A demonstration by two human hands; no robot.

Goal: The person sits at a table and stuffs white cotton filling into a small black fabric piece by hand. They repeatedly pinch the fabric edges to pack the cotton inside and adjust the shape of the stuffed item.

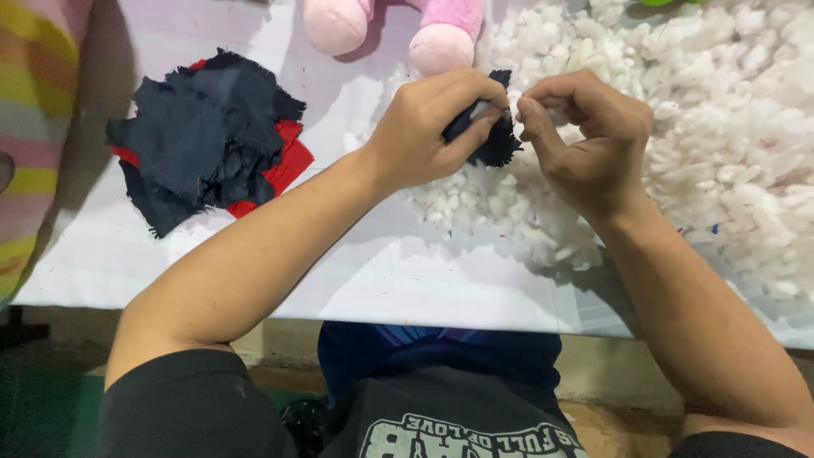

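My left hand [428,127] grips a small piece of dark navy cloth [492,142] with frayed edges, held above the white table. My right hand [585,140] pinches at the cloth's upper edge with thumb and forefinger, fingers curled; a bit of white stuffing seems to be at the fingertips. Both hands hover over the near side of a big heap of white fluffy stuffing [729,127].
A pile of dark navy and red cloth scraps [208,140] lies at the left on the white table [381,271]. Pink plush toy feet [441,47] poke in at the top. A striped pastel fabric [34,127] hangs at the far left edge.
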